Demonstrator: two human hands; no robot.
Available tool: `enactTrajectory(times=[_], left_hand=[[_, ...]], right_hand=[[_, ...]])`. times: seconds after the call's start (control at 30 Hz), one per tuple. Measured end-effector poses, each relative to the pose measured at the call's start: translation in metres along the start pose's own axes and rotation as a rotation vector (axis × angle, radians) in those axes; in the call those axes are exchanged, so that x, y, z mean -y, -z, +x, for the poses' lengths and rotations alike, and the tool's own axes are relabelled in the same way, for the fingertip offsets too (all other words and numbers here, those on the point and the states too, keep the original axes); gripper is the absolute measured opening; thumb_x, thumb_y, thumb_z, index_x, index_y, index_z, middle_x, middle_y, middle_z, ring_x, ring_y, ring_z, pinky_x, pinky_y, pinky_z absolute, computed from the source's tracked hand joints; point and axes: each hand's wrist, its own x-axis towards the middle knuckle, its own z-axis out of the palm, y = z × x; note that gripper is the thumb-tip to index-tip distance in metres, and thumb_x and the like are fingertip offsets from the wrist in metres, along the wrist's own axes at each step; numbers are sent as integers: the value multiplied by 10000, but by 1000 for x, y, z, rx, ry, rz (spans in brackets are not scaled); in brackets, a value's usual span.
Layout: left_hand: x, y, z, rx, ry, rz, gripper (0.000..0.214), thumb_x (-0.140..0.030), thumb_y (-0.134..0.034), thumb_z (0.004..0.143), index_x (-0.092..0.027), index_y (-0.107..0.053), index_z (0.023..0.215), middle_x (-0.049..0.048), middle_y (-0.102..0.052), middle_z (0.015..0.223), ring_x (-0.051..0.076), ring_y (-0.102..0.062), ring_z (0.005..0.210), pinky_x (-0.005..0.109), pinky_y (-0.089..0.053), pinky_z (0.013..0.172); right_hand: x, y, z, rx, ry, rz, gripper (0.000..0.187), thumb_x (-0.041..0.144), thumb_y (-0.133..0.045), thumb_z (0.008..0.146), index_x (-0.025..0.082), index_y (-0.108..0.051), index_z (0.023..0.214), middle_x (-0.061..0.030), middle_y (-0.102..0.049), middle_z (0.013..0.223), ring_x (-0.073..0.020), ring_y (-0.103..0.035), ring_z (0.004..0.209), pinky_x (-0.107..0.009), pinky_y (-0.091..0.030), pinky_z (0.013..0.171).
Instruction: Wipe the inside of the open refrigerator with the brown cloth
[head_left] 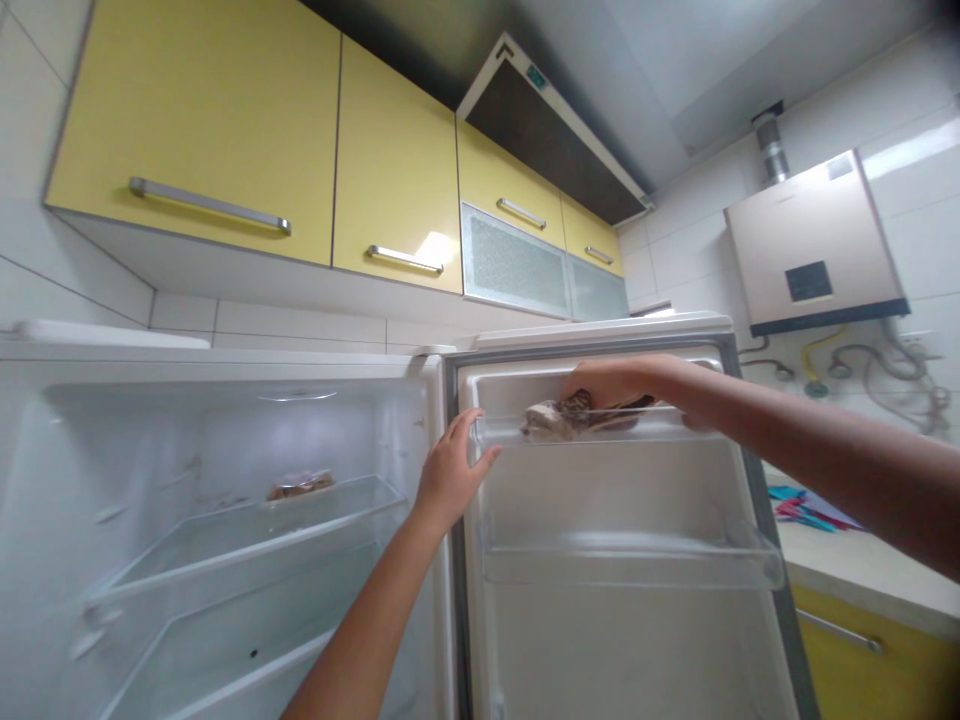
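Observation:
The refrigerator door [600, 490] stands open, with a clear door bin [502, 430] along its top. My right hand [611, 375] reaches down into this bin from the right. Its fingers curl over a crumpled brown-and-white bundle [555, 418], possibly packets or cloth; the fingertips are hidden behind it. At the bin's left end, my left hand [448, 470] touches the corner with thumb and fingers apart, holding nothing loose.
To the left is the refrigerator interior with a glass shelf [270, 525] bearing a small clear-wrapped package [300, 485]. A lower door bin [630, 565] crosses the door. Yellow cabinets [217, 110] hang above. Colourful items [810, 508] lie on the counter [885, 570] behind the door.

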Motion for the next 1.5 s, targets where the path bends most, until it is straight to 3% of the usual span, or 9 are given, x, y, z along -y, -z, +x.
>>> enactTrajectory(times=[0.2,0.43,0.6,0.73,0.9,1.07,1.27,1.4,1.5], left_hand=[[3,-6,0,-37,-4,-71,501,-352,-643,884,-222,-511,1350,124,-592,1435,250,-547,1350,451,-422,1168],[5,-14,-2,-82,0,-121,492,-295,-641,878,-213,-506,1344,136,-580,1440,247,-526,1370,461,-407,1182],[7,-19,-2,-93,22,-113,519,-299,-633,887,-185,-485,1371,163,-561,1460,258,-508,1390,459,-401,1190],[3,-16,-3,-69,25,-34,529,-332,-619,899,-188,-476,1387,168,-565,1460,285,-518,1381,491,-413,1177],[-1,-8,-2,-27,8,16,511,-350,-609,907,-203,-486,1381,154,-570,1464,281,-525,1374,491,-418,1170],[-1,-12,-1,-51,10,-32,493,-342,-611,899,-215,-502,1364,140,-579,1453,260,-529,1369,482,-418,1173],[2,-19,0,-81,12,-62,508,-370,-607,897,-221,-503,1372,128,-575,1457,251,-522,1375,473,-407,1182],[2,-20,1,-87,5,-50,523,-397,-602,898,-221,-503,1380,130,-581,1450,262,-530,1365,490,-410,1177],[0,-19,2,-78,14,-32,526,-414,-594,900,-221,-506,1381,132,-575,1459,271,-527,1370,494,-408,1178]], right_hand=[[-4,0,-13,-75,48,-262,217,179,-572,788,206,-752,906,-63,-756,982,-176,-651,854,-263,-389,688],[33,-4,45,-228,-32,-433,287,398,-663,811,209,-705,1023,-103,-750,1042,-222,-696,847,-273,-385,631],[69,-10,84,-361,-114,-467,246,242,-543,879,166,-690,1061,-158,-742,1063,-273,-712,948,-300,-446,697],[76,-13,86,-441,-222,-466,272,220,-497,902,132,-671,1092,-202,-724,1086,-295,-708,980,-324,-468,729],[55,-18,59,-470,-350,-470,253,184,-467,914,144,-659,1074,-184,-727,1064,-279,-699,975,-311,-462,692],[13,-22,8,-451,-420,-511,185,223,-531,903,172,-634,1049,-157,-714,1127,-296,-620,1136,-291,-429,654],[-38,-21,-49,-332,-434,-576,142,251,-534,924,188,-623,1014,-106,-728,1016,-240,-689,860,-295,-305,575],[-65,-19,-77,-256,-392,-602,133,212,-523,933,196,-637,998,-81,-727,999,-211,-672,792,-301,-248,562],[-80,-17,-94,-240,-240,-581,136,185,-539,924,206,-648,1001,-62,-726,990,-192,-656,836,-293,-280,595]])
